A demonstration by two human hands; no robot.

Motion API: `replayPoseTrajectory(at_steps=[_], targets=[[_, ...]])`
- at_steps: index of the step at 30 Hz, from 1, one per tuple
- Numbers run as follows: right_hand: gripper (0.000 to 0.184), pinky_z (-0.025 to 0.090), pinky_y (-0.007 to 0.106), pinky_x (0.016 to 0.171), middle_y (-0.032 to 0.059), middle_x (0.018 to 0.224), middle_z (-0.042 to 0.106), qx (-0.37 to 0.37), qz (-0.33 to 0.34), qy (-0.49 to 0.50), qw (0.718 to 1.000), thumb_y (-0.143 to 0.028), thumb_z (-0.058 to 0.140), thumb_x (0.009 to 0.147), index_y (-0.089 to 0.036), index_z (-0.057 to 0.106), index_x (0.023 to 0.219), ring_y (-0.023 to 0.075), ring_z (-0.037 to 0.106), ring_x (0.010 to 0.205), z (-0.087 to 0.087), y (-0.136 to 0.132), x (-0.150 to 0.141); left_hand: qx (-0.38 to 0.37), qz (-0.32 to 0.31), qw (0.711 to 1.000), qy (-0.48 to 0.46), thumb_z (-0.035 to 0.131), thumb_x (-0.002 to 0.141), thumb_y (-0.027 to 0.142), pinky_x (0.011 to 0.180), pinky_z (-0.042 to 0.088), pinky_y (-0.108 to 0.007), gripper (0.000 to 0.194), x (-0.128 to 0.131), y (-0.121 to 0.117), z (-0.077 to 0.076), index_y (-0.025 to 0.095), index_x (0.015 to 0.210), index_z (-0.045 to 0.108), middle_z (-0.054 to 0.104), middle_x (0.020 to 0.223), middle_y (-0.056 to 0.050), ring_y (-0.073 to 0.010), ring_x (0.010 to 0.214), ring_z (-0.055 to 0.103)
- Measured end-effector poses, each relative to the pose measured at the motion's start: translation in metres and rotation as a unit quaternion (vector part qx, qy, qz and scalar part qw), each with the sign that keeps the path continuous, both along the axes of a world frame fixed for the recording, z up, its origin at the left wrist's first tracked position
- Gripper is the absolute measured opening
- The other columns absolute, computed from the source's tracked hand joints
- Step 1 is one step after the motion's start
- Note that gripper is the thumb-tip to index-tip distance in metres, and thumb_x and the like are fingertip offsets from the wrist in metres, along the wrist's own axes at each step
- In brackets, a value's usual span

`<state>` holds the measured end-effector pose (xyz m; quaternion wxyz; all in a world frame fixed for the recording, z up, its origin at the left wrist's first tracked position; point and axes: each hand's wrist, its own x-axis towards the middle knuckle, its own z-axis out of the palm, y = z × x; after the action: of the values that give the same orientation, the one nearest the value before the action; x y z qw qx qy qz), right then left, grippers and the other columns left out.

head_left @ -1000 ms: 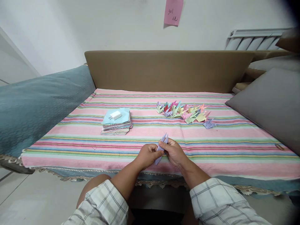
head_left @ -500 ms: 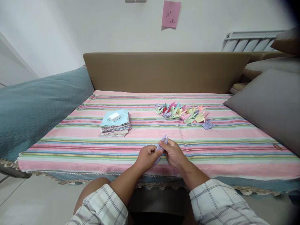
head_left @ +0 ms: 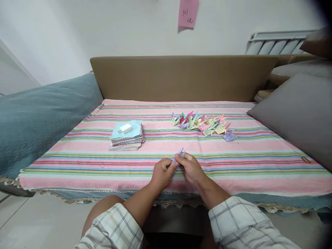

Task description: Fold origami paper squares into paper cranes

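Two sharp points tip the slim, folded lilac paper [head_left: 179, 152], pinched firmly between the left hand [head_left: 161, 174] and right hand [head_left: 192, 169]. Its long axis slants, the points facing forward and slightly right. Beyond the grip, angular paper birds [head_left: 204, 128] lie rightward; leftward, a square-edged paper stack [head_left: 126, 143] carries a smooth white plug [head_left: 126, 128]; striped cloth [head_left: 155, 146] spreads beneath.

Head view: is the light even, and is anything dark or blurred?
In the head view, light is mostly soft, with a shadow under the pink note; the head view's top right corner falls dark; in the head view, the floor has a pale sheen at lower left, and the lilac paper between left hand and right hand looks fairly sharp, though partly covered.
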<state>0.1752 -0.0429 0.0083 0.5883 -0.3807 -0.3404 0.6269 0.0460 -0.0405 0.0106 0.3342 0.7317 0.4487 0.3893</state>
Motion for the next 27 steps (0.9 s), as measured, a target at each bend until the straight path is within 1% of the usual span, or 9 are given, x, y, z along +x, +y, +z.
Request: replayPoseTrajectory(at_steps=[4, 8, 14, 18, 22, 24, 27], targets=[[0.028, 0.037, 0.024, 0.060, -0.0030, 0.061, 0.055, 0.009, 0.006, 0.000, 1.000, -0.039, 0.078, 0.062, -0.016, 0.062, 0.064, 0.0092, 0.046, 0.059, -0.0011, 0.0000, -0.0007, -0.013, 0.000, 1.000, -0.004, 0.045, 0.082, 0.047, 0.055, 0.029, -0.023, 0.042, -0.0003, 0.0001, -0.0013, 0.018, 0.052, 0.040, 0.037, 0.054, 0.004, -0.0102, 0.056, 0.038], [0.027, 0.037, 0.023, 0.060, -0.0040, 0.063, 0.054, 0.016, -0.008, 0.001, 1.000, -0.038, 0.078, 0.062, -0.017, 0.063, 0.068, 0.0091, 0.046, 0.060, -0.0008, 0.0009, -0.0003, -0.018, -0.002, 1.000, 0.003, 0.045, 0.082, 0.047, 0.055, 0.029, -0.023, 0.042, -0.0014, -0.0011, -0.0011, 0.018, 0.052, 0.039, 0.037, 0.054, 0.003, -0.0105, 0.056, 0.038], [0.028, 0.036, 0.023, 0.058, -0.0045, 0.060, 0.052, 0.015, -0.024, 0.001, 1.000, -0.038, 0.079, 0.060, -0.017, 0.060, 0.062, 0.0087, 0.044, 0.057, -0.0010, 0.0013, 0.0004, -0.005, -0.009, 1.000, 0.012, 0.045, 0.082, 0.046, 0.056, 0.030, -0.023, 0.041, -0.0016, -0.0024, -0.0005, 0.018, 0.053, 0.043, 0.040, 0.055, 0.003, -0.0109, 0.057, 0.040], [0.029, 0.036, 0.023, 0.057, -0.0043, 0.060, 0.051, 0.018, -0.034, 0.000, 0.999, -0.041, 0.078, 0.062, -0.018, 0.060, 0.063, 0.0088, 0.043, 0.058, -0.0022, 0.0023, 0.0001, -0.007, -0.004, 1.000, 0.014, 0.046, 0.082, 0.046, 0.056, 0.031, -0.023, 0.041, -0.0011, -0.0026, -0.0004, 0.018, 0.053, 0.044, 0.041, 0.055, 0.003, -0.0110, 0.057, 0.041], [0.032, 0.037, 0.023, 0.057, -0.0033, 0.061, 0.051, 0.020, -0.054, 0.001, 0.998, -0.044, 0.078, 0.060, -0.018, 0.060, 0.062, 0.0093, 0.044, 0.059, -0.0015, 0.0040, 0.0009, -0.019, -0.007, 1.000, 0.007, 0.048, 0.081, 0.047, 0.056, 0.032, -0.024, 0.039, -0.0010, -0.0032, 0.0000, 0.017, 0.055, 0.048, 0.044, 0.057, 0.002, -0.0114, 0.059, 0.043], [0.034, 0.038, 0.023, 0.055, -0.0034, 0.060, 0.051, 0.009, -0.045, 0.005, 0.999, -0.046, 0.078, 0.060, -0.018, 0.060, 0.063, 0.0093, 0.044, 0.057, 0.0002, 0.0042, 0.0016, -0.037, -0.008, 0.999, -0.003, 0.048, 0.081, 0.047, 0.056, 0.032, -0.023, 0.039, -0.0010, -0.0032, -0.0003, 0.017, 0.056, 0.049, 0.043, 0.057, 0.003, -0.0113, 0.058, 0.043], [0.035, 0.037, 0.023, 0.053, -0.0039, 0.060, 0.052, -0.006, -0.013, -0.007, 1.000, -0.048, 0.077, 0.060, -0.018, 0.061, 0.071, 0.0090, 0.045, 0.055, 0.0025, 0.0043, 0.0029, -0.065, -0.002, 0.998, -0.018, 0.047, 0.080, 0.049, 0.054, 0.031, -0.023, 0.041, -0.0010, -0.0029, -0.0015, 0.017, 0.055, 0.047, 0.039, 0.055, 0.003, -0.0106, 0.057, 0.039]])
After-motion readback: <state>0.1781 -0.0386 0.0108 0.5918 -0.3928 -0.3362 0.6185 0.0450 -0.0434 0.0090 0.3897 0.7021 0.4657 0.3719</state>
